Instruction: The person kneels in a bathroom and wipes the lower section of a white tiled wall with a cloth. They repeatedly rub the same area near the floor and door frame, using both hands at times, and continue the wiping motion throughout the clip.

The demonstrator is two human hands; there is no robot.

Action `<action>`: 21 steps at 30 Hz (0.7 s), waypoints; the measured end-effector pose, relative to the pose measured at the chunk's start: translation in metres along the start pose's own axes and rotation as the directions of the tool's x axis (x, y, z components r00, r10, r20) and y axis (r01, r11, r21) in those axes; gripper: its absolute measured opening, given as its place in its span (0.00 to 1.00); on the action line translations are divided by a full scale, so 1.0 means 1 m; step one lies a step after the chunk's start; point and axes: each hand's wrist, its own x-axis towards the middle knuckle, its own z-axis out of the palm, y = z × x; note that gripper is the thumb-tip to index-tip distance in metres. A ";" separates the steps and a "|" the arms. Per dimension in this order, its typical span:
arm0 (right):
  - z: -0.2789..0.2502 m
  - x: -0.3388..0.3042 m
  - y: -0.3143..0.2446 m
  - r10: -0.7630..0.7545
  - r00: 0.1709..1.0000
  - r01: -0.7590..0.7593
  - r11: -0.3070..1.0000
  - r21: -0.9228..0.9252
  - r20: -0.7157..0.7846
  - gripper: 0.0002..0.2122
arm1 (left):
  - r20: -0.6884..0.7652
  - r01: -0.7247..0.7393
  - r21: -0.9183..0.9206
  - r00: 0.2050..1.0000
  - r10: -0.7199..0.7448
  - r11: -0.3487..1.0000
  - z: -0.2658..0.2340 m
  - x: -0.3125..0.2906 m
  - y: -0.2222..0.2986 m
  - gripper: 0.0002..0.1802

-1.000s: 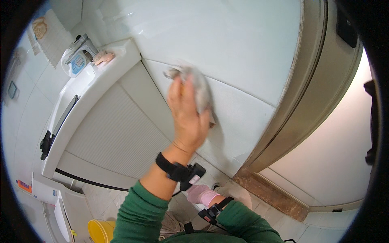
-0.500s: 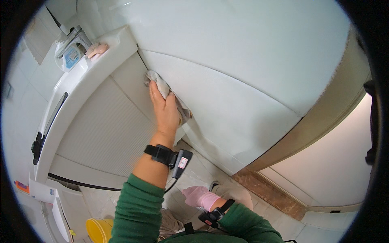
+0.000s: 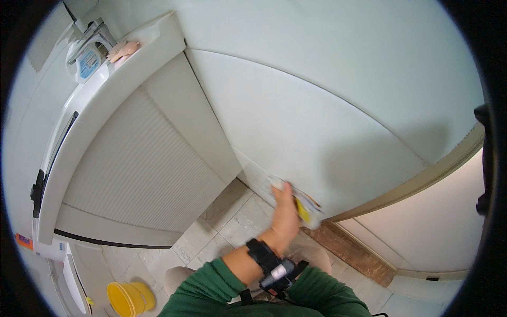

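Observation:
My left hand (image 3: 285, 214) presses a light cloth (image 3: 312, 215) with yellow and grey patches against the white wall panel (image 3: 285, 116). The hand is low on the panel, close to the floor, slightly blurred. Its fingers lie over the cloth, which sticks out on both sides of them. My right forearm in a green sleeve (image 3: 327, 290) comes in from the lower right. The right hand is hidden behind my left wrist.
On the left stands a white washstand with a ribbed front (image 3: 137, 164). A detergent bottle (image 3: 90, 64) and a pinkish brush-like item (image 3: 123, 51) sit on its top near the tap (image 3: 97, 34). A yellow bucket (image 3: 129, 298) rests on the tiled floor (image 3: 232, 224). A doorway threshold (image 3: 348, 248) is at right.
My left hand has moved down and right along the wall with the cloth, from beside the washstand's edge to near the floor. The pink-gloved right hand has gone out of sight behind it.

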 end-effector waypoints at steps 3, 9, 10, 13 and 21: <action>-0.008 -0.013 -0.005 0.027 1.000 -0.027 0.999 0.032 0.002 0.16 | 0.176 0.070 0.256 0.977 -0.118 0.964 0.016 -0.053 -0.012 0.32; -0.014 -0.026 -0.007 0.076 0.997 -0.075 0.995 0.070 -0.008 0.16 | 0.000 0.093 0.521 0.994 -0.108 0.849 0.014 -0.030 -0.003 0.38; -0.014 -0.027 -0.006 0.079 0.997 -0.077 0.994 0.077 -0.012 0.16 | 0.026 0.085 0.451 0.994 -0.108 0.888 0.009 -0.021 0.003 0.39; -0.017 -0.031 -0.008 0.089 0.996 -0.087 0.993 0.081 -0.020 0.16 | 0.035 -0.016 0.296 0.999 0.006 0.955 0.000 -0.005 0.015 0.39; -0.017 -0.036 -0.011 0.182 0.983 -0.180 0.972 0.150 -0.003 0.16 | 0.215 -0.065 0.558 0.974 -0.068 0.827 0.013 -0.061 -0.038 0.37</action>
